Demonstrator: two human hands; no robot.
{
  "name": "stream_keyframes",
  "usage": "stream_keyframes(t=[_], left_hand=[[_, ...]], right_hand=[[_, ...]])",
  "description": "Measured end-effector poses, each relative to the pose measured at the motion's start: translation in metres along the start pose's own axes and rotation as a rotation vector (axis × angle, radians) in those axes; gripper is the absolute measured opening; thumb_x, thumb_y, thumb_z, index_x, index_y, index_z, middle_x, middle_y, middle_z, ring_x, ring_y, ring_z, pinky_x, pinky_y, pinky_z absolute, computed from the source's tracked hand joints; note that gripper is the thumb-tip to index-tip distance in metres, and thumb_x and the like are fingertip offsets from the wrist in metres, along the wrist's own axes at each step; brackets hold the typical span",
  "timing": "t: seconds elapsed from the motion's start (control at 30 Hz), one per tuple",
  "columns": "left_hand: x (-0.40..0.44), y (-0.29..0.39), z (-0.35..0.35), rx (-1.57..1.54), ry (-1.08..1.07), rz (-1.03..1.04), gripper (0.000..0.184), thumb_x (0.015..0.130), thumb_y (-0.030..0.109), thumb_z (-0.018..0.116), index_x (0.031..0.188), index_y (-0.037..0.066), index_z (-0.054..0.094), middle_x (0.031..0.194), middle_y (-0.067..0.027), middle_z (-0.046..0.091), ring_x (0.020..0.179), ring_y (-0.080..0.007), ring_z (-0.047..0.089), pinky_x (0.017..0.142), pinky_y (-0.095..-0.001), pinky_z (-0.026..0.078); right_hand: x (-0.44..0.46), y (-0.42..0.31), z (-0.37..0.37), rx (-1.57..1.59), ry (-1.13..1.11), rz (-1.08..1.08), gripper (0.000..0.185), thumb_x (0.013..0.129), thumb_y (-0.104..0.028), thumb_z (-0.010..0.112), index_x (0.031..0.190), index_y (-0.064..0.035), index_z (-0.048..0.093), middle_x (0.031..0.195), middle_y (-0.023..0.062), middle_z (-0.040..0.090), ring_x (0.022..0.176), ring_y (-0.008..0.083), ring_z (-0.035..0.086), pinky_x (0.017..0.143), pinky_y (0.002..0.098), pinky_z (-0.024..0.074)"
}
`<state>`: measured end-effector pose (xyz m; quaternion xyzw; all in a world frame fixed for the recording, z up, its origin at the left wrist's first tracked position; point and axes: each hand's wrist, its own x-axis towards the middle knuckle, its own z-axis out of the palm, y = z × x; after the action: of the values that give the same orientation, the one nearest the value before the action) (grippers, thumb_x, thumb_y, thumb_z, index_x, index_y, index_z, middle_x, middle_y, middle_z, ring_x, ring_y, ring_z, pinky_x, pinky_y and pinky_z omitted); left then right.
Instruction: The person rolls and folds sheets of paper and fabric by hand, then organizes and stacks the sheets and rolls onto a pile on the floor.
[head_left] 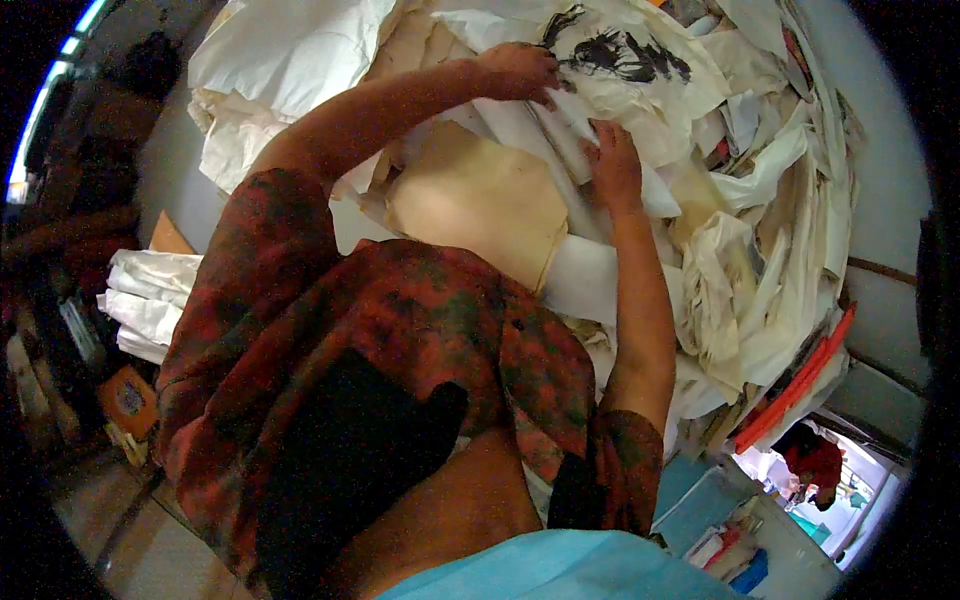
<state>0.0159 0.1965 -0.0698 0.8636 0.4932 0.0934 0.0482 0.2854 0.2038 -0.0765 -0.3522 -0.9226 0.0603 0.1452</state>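
A large heap of creased white and cream paper sheets (480, 200) lies in front of me. My left hand (520, 72) rests on the sheets at the top, its fingers apart, beside a sheet with black brush marks (625, 55). Lower and to the right, my right hand (613, 165) touches the edge of a white sheet (570, 125) that runs between both hands. Its fingers point up and are bent; whether they pinch the paper cannot be made out. A stiff tan sheet (475, 200) lies nearer my body.
Folded white bundles (150, 300) are at the left beside dark shelving. A red strip (800, 380) runs along the heap's right edge. Through an opening at the lower right, a person in red (812, 465) is visible. Crumpled paper (720, 290) piles at the right.
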Motion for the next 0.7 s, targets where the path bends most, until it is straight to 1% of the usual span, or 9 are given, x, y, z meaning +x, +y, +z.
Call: stream_keyframes(t=[0.03,0.17,0.23,0.4,0.43,0.53,0.57,0.63,0.7], left_hand=[[0.001,0.009,-0.022,-0.079,-0.086,-0.123,0.047,0.084,0.051,0.060,0.114,0.016,0.065,0.105,-0.0128,0.064,0.102,-0.0334,0.060,0.090,-0.0454,0.048],[0.017,0.013,-0.049,-0.148,-0.141,-0.258,0.049,0.084,0.053,0.058,0.115,0.017,0.063,0.104,-0.0133,0.064,0.096,-0.0353,0.062,0.084,-0.0479,0.050],[0.033,0.008,-0.038,-0.030,-0.010,-0.221,0.049,0.083,0.051,0.060,0.119,0.018,0.061,0.108,-0.0146,0.063,0.098,-0.0356,0.062,0.085,-0.0483,0.050],[0.029,-0.007,0.010,-0.058,0.332,0.012,0.044,0.080,0.039,0.067,0.113,0.011,0.061,0.110,-0.0150,0.061,0.099,-0.0357,0.061,0.087,-0.0472,0.050],[0.024,-0.012,0.018,0.094,0.464,0.113,0.041,0.080,0.034,0.066,0.111,0.008,0.060,0.113,-0.0140,0.060,0.101,-0.0354,0.060,0.086,-0.0454,0.050],[0.033,-0.023,0.017,0.080,0.229,0.026,0.035,0.083,0.034,0.063,0.110,0.011,0.062,0.109,-0.0144,0.064,0.098,-0.0349,0.062,0.085,-0.0454,0.051],[0.038,-0.024,0.015,0.041,0.136,-0.067,0.034,0.084,0.035,0.062,0.108,0.012,0.063,0.105,-0.0146,0.065,0.096,-0.0348,0.063,0.083,-0.0457,0.052],[0.051,-0.015,-0.017,-0.041,-0.052,-0.247,0.032,0.086,0.038,0.059,0.103,0.013,0.065,0.096,-0.0150,0.067,0.090,-0.0344,0.065,0.079,-0.0462,0.053],[0.058,-0.016,-0.027,-0.003,-0.017,-0.146,0.032,0.087,0.041,0.057,0.099,0.013,0.066,0.091,-0.0154,0.068,0.084,-0.0347,0.066,0.074,-0.0466,0.053]], right_hand=[[0.004,0.005,-0.002,0.047,-0.056,0.037,0.039,0.089,-0.029,0.058,0.122,-0.0059,0.055,0.117,0.0178,0.059,0.110,0.0368,0.054,0.095,0.0442,0.0437],[0.018,0.012,-0.011,0.077,-0.125,0.300,0.040,0.094,-0.035,0.050,0.120,-0.0056,0.056,0.118,0.0181,0.060,0.108,0.0378,0.056,0.093,0.0448,0.0446],[0.036,0.018,-0.024,0.134,-0.236,0.379,0.043,0.095,-0.038,0.047,0.122,-0.0056,0.055,0.120,0.0183,0.059,0.109,0.0386,0.056,0.093,0.0453,0.0442],[0.051,0.035,-0.006,0.048,-0.005,0.300,0.042,0.093,-0.037,0.050,0.118,-0.0030,0.054,0.116,0.0189,0.061,0.105,0.0399,0.057,0.090,0.0464,0.0444],[0.051,0.027,-0.006,0.026,0.029,0.294,0.041,0.093,-0.036,0.051,0.117,-0.0024,0.054,0.114,0.0193,0.062,0.103,0.0399,0.057,0.090,0.0464,0.0444],[0.047,0.018,0.004,-0.094,0.250,0.144,0.038,0.090,-0.031,0.057,0.113,-0.0016,0.054,0.110,0.0207,0.061,0.100,0.0396,0.057,0.089,0.0460,0.0445],[0.051,0.028,0.015,-0.071,0.199,0.222,0.044,0.086,-0.030,0.062,0.118,-0.0021,0.052,0.110,0.0210,0.060,0.101,0.0387,0.057,0.090,0.0464,0.0438],[0.040,0.005,0.003,-0.195,0.140,0.149,0.050,0.087,-0.035,0.062,0.125,-0.0054,0.049,0.115,0.0182,0.058,0.108,0.0374,0.054,0.091,0.0456,0.0434],[0.031,0.000,-0.003,-0.278,0.218,0.021,0.053,0.087,-0.039,0.060,0.127,-0.0052,0.049,0.117,0.0153,0.057,0.111,0.0360,0.051,0.090,0.0449,0.0430]])
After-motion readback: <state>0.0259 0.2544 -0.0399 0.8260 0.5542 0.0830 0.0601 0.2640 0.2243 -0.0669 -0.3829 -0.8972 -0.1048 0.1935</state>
